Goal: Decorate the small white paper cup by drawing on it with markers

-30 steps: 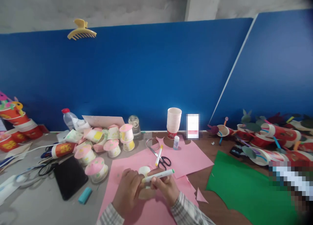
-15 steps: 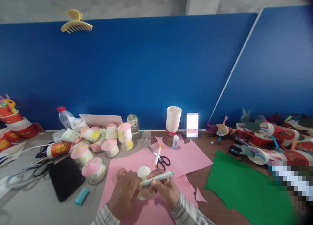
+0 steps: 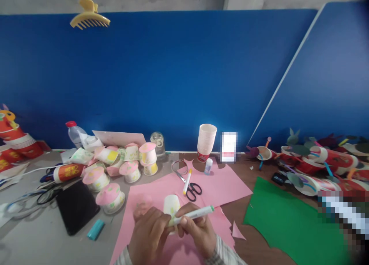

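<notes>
Between the hands, a paper cup (image 3: 172,205) was steadied by the left hand (image 3: 150,234); a marker (image 3: 192,215) was pinched by the right hand (image 3: 198,232). Light and crushable, judged best gripped gently around its wall.

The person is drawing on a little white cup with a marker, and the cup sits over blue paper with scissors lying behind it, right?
Not quite: the paper is pink, not blue, as the head view shows. The rest holds: the right hand holds a marker against the little white cup steadied by the left hand, with scissors lying behind.
</notes>
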Tool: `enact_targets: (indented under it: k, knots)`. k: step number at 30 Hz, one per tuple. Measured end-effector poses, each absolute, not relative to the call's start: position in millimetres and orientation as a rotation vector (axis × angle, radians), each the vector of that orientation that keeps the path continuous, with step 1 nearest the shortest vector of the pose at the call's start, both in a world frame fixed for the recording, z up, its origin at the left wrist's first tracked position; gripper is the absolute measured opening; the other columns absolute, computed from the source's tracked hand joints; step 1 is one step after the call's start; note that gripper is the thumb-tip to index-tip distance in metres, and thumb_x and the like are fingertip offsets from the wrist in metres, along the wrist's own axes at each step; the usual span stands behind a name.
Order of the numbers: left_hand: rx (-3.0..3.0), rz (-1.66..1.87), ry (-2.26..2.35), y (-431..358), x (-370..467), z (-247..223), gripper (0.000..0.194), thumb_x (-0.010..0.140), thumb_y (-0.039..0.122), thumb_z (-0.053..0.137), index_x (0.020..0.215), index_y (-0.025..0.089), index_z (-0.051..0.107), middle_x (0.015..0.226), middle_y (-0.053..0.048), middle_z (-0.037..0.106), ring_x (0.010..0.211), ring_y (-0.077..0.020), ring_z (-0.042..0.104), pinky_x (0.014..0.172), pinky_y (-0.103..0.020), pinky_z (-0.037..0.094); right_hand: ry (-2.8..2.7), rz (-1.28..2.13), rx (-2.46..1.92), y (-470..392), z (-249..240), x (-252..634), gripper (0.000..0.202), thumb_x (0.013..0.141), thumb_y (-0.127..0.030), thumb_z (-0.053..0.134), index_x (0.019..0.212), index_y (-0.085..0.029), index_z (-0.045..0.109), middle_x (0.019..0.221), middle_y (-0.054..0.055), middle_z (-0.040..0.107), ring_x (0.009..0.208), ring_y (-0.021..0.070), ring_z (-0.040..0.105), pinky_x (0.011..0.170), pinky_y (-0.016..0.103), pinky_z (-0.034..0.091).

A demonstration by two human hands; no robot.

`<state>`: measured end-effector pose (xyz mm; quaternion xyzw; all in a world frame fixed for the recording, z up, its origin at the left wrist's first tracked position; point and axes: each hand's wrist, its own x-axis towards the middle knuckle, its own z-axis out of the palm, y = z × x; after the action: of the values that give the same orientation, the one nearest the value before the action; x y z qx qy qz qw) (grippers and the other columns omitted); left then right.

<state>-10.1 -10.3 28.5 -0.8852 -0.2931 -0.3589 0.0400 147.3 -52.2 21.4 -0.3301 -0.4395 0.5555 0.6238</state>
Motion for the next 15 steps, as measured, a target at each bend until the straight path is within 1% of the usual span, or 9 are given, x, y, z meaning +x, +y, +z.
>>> enact_targets:
  k: [1,4,6,10,15]
  knots:
    - [-2.700,-1.086,-0.910,-10.3,-10.6,28.4,0.005,0.075,0.030,0.047,0.077,0.029,0.051,0.054,0.006,0.051,0.049,-0.0149,0.050,0.062,-0.033,0.034,-1.014,1.269,-0.771,-53.4,22.3,146.7,0.013,0.070,-0.035,0.063,0.074,-0.024,0.066,0.042,-0.004,0.058,0.041,0.0135,0.051,0.047,0.024,0.041]
    - [-2.690,-1.037,-0.911,-10.3,-10.9,29.1,0.012,0.076,0.034,0.043,0.067,0.029,0.050,0.050,0.007,0.047,0.045,-0.0141,0.047,0.061,-0.033,0.032,-1.027,1.236,-0.835,-56.0,24.6,146.3,0.015,0.070,-0.037,0.062,0.074,-0.023,0.066,0.042,-0.003,0.060,0.040,0.0141,0.050,0.046,0.024,0.041]
    - [-2.698,-1.027,-0.892,-10.5,-10.4,30.2,0.013,0.076,0.034,0.043,0.066,0.028,0.049,0.050,0.007,0.046,0.045,-0.0139,0.046,0.062,-0.034,0.032,-1.017,1.225,-0.858,-56.6,25.3,146.5,0.016,0.070,-0.038,0.061,0.072,-0.023,0.066,0.041,-0.003,0.060,0.039,0.0139,0.050,0.045,0.024,0.040]
    - [-2.792,-1.018,-0.849,-12.2,-9.6,32.5,0.011,0.075,0.031,0.044,0.065,0.028,0.048,0.052,0.008,0.046,0.046,-0.0134,0.047,0.069,-0.037,0.032,-0.998,1.225,-0.853,-57.0,27.3,146.9,0.015,0.070,-0.038,0.061,0.071,-0.023,0.065,0.038,-0.005,0.057,0.036,0.0130,0.049,0.045,0.023,0.040]
    - [-2.896,-1.007,-0.821,-14.9,-10.5,35.1,0.009,0.074,0.028,0.043,0.066,0.028,0.048,0.053,0.008,0.047,0.047,-0.0129,0.048,0.068,-0.036,0.033,-1.007,1.279,-0.842,-57.5,32.8,148.6,0.016,0.070,-0.037,0.061,0.069,-0.022,0.064,0.037,-0.005,0.055,0.036,0.0126,0.049,0.045,0.023,0.039]
